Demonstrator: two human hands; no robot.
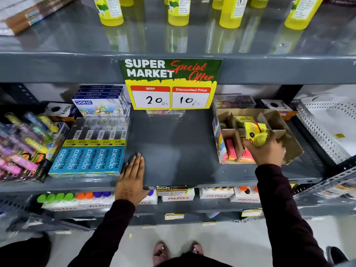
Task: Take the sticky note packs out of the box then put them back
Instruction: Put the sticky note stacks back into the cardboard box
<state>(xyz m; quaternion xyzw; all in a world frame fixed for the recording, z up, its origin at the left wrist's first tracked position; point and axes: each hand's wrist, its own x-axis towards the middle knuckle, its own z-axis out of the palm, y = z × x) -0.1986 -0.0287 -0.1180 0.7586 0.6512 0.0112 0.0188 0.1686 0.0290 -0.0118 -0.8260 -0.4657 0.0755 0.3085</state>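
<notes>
From the head view we look down on a grey metal shelf (173, 147). Our right hand (266, 149) is closed around one yellow sticky note pack (255, 132), fingers wrapped over its lower end, holding it above the middle of the cardboard box (289, 149). The pack is tilted, its long axis running from our fingers up and away toward the back of the shelf, the printed face turned to the left and toward us. The box lies just under and beyond that hand, open on top, split by cardboard dividers into compartments. In the compartments nearest the hand, to its left, we count two pink packs (231, 149) side by side, standing on edge with their long sides running front to back; another yellow pack (243, 120) sits in a far compartment beyond the hand. More may lie under the hand; we cannot tell.

Our left hand (132, 178) holds nothing: it lies flat, palm down, fingers together and pointing away from us, on the front lip of the shelf, well apart from the right hand with bare shelf between them. Just left of it, touching its fingers, lies a stack of blue pencil packs (88, 158), five columns across. Straight beyond the gap between our hands hangs one price sign (171, 83), reading 20 and 10. On the shelf above it we count at least four yellow bottles (178, 11).
</notes>
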